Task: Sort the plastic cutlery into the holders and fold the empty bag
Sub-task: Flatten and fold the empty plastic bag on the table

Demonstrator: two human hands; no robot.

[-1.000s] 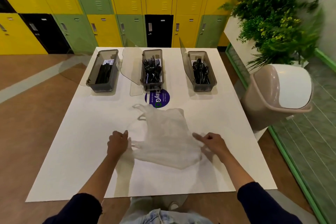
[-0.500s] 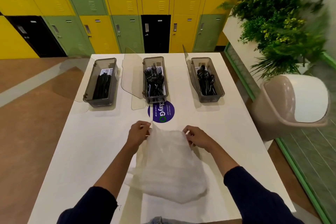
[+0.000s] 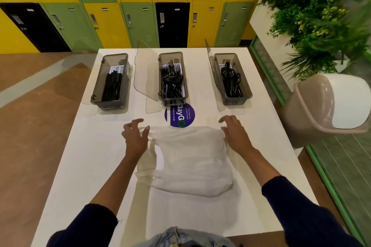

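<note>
The empty translucent white bag lies flat on the white table, its far edge just below a purple round sticker. My left hand hovers at the bag's far left corner by a handle loop, fingers spread and loosely curled. At the far right corner is my right hand, also with spread fingers, thumb touching the bag's edge. Three grey holders stand in a row beyond: knives on the left, forks in the middle, spoons on the right.
Each holder's clear lid stands open at its left side. A beige swing-top bin stands off the table's right edge, below a green plant. Yellow, green and black lockers line the far wall.
My hands were pinching the bag's far edge close together; they have moved apart to its far corners and their fingers have spread. The bag now lies wider and flatter.
</note>
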